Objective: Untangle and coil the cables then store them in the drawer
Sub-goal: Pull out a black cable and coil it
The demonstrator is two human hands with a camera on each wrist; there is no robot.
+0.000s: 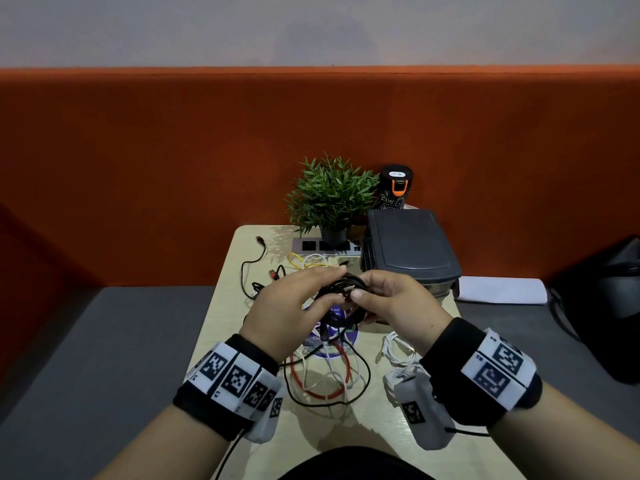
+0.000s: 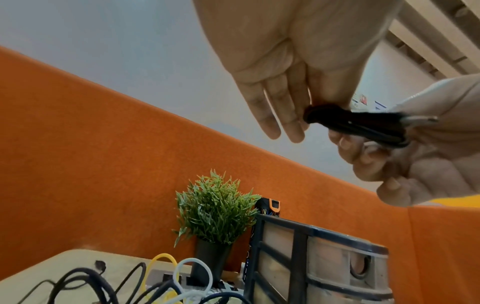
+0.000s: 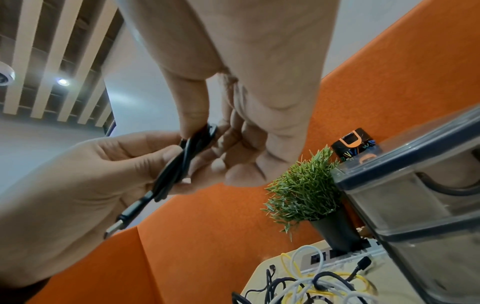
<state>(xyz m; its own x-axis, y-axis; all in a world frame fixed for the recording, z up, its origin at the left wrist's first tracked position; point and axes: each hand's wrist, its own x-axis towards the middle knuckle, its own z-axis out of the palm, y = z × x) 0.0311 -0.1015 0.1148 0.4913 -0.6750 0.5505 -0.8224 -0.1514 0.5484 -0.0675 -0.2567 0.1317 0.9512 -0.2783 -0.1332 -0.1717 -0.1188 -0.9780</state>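
**Black coil held in both hands above the worktop**

Left of the drawer unit [image 1: 410, 251], loose black cable [image 1: 250, 268] trails across the worktop [image 1: 221, 306]. The left hand [image 1: 294, 306] is lifted over the middle of the worktop, thumb and fingers closed on one side of the coiled black cable [image 1: 341, 289]. The right hand [image 1: 391, 299] pinches the coil's other side, near the drawer unit's front. Below the coil lies a tangle of red, white and black cables [image 1: 325, 375]. A potted plant [image 1: 330, 195] stands just left of the drawer unit, touching it or nearly so.
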